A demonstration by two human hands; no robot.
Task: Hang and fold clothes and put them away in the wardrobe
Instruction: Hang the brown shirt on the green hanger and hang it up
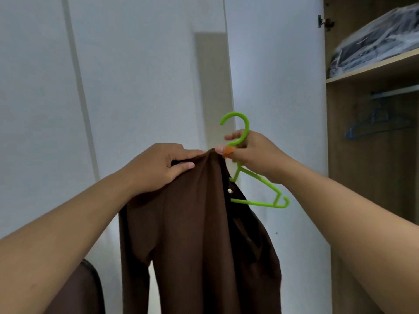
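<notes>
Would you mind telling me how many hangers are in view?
2 clearly: a green hanger gripped by the right hand, and a blue hanger on the wardrobe rail. Blur may hide others beside it.

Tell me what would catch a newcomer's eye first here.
The bright green plastic hanger at centre, gripped near its hook by the right hand. Beside it, the left hand grips the top of a dark brown garment hanging down. At right, blue hangers hang inside the open wooden wardrobe.

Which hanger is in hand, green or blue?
The green hanger, gripped by the right hand and part inside the brown garment; the blue hanger hangs in the wardrobe.
</notes>
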